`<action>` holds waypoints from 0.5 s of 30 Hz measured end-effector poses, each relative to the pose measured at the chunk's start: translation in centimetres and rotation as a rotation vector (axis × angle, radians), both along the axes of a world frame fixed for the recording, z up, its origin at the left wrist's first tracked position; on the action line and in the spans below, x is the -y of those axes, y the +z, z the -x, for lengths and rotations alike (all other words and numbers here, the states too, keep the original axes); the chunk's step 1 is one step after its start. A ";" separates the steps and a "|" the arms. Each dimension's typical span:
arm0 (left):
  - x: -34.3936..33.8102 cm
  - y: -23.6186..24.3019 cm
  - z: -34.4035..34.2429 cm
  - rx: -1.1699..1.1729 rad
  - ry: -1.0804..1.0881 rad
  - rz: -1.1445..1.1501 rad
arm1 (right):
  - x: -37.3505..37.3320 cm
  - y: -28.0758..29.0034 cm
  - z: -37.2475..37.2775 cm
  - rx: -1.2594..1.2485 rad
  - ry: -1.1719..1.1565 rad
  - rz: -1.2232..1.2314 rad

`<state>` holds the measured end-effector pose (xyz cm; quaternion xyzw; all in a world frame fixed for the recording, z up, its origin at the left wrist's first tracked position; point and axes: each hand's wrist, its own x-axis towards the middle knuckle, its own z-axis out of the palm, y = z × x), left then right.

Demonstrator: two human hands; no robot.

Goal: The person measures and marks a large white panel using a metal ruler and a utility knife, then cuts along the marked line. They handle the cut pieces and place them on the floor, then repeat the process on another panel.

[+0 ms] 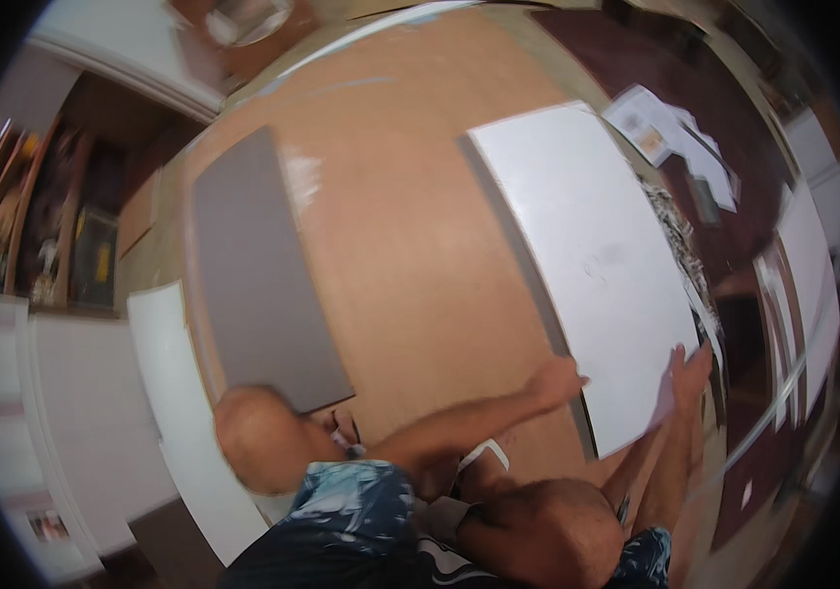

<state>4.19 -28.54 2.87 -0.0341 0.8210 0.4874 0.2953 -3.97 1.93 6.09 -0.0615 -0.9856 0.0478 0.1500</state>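
Observation:
A long white panel (597,265) lies right of the middle, its left edge casting a shadow or standing slightly raised. At the near end of that left edge is my left hand (555,383), its fingers closed round the edge. My right hand (691,381) grips the opposite edge, thumb on the white face and fingers along the side. Both hands are somewhat smeared by motion. A grey-brown panel (261,265) lies apart to the left, near my bare left knee (261,437).
Under both panels spreads a large tan board (400,206). Papers (670,142) lie on a dark red surface (597,49) at the far right. White strips (783,324) lean at the right. Shelves (57,216) stand on the left, with another white panel (180,393) nearby.

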 end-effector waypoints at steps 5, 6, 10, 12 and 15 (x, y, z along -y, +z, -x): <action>-3.3 -4.6 -1.1 -0.099 0.196 -0.092 | -2.5 -6.6 10.6 0.067 0.141 0.095; -2.6 -5.4 -1.7 -0.084 0.228 -0.095 | -0.3 -7.4 11.0 0.152 0.107 0.117; -2.6 -0.8 -1.5 0.012 0.254 -0.082 | -2.1 -6.9 10.5 0.255 -0.050 0.182; -3.1 -5.0 -4.1 -0.126 0.318 0.055 | 1.0 -7.4 10.6 0.383 -0.049 0.208; -4.4 -5.7 -2.0 -0.148 0.309 -0.038 | -2.9 -7.7 14.0 0.248 -0.051 0.203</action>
